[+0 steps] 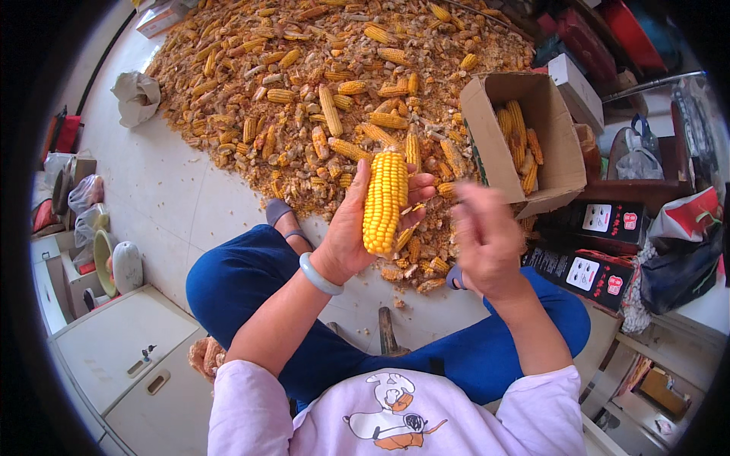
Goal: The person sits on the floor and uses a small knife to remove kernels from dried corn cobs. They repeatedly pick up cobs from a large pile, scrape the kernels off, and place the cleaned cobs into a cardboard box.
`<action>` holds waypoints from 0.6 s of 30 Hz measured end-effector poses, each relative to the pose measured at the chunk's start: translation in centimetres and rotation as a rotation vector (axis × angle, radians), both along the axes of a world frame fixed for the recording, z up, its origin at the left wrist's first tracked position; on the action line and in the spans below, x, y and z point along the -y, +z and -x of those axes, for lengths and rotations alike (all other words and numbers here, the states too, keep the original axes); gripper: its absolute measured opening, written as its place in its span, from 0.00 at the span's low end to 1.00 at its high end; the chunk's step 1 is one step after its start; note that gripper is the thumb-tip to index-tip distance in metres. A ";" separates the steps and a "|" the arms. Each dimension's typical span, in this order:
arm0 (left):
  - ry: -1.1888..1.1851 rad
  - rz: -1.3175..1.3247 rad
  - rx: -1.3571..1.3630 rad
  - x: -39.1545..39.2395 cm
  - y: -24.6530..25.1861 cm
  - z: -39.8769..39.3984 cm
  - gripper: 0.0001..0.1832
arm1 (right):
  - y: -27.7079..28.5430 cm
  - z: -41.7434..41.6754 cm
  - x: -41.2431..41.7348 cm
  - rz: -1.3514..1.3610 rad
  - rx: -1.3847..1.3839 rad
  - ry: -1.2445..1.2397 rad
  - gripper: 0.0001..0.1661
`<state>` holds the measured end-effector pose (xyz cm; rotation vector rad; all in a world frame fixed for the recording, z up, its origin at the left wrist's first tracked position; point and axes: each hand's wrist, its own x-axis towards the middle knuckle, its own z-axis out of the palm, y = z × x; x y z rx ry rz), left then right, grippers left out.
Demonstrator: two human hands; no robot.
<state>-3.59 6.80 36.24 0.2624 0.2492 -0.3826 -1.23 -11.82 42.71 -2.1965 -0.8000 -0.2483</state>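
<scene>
My left hand, with a pale bangle at its wrist, is palm up and carries a full yellow corn cob lying along the palm. Its fingers show on the cob's right side. To the right, my right hand is raised apart from the cob and blurred; whether its fingers hold anything is unclear. Beyond both hands spreads a large heap of corn cobs and loose kernels on the floor. An open cardboard box on the right contains several cobs.
Black printed boxes and bags stand at the right. A crumpled white sack lies left of the heap. White cabinets are at lower left, with a pale gourd beside a green basin. A wooden stool leg shows between my legs.
</scene>
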 end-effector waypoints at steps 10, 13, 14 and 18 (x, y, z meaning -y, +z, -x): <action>0.057 0.062 -0.133 0.4 -1.0 -0.1 0.28 | -0.9 0.0 0.8 -0.110 -0.404 -0.143 0.17; 0.063 0.086 -0.120 0.7 -2.0 -0.2 0.27 | -1.0 0.4 0.7 0.112 -0.411 0.072 0.17; 0.068 0.081 -0.133 0.9 -2.2 -0.3 0.27 | -1.1 0.6 0.6 0.171 -0.438 0.088 0.17; 0.081 0.111 -0.122 1.0 -2.5 -0.1 0.26 | -1.4 -0.3 1.4 -0.100 -0.683 -0.045 0.18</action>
